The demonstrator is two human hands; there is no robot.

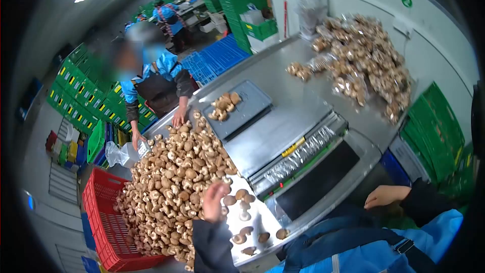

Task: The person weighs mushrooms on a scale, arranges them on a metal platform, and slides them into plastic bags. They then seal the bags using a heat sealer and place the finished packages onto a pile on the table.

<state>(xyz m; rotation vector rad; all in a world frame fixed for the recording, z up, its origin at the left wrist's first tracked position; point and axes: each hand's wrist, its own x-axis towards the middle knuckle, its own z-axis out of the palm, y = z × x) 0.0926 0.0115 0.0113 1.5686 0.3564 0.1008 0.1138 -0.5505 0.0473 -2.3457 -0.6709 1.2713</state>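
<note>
My left hand (214, 201) is over the right edge of a large heap of brown shiitake mushrooms (174, 167), its fingers bent but apart, fingertips close to a mushroom at the heap's edge. Beside it, several loose mushrooms (244, 205) lie on a bright white patch of the metal table (268, 217). My right hand (386, 196) hangs off the table's near edge, back of the hand up, fingers curled together and apart from any object. A wrapping machine (303, 156) with a roll of clear film and a dark plate stands between my hands.
A grey scale (237, 108) holds a few mushrooms. Wrapped mushroom packs (371, 60) are piled at the far right. Across the table a co-worker (156, 78) reaches to the heap. A red crate (103, 222) borders it; green crates (434, 131) stand right.
</note>
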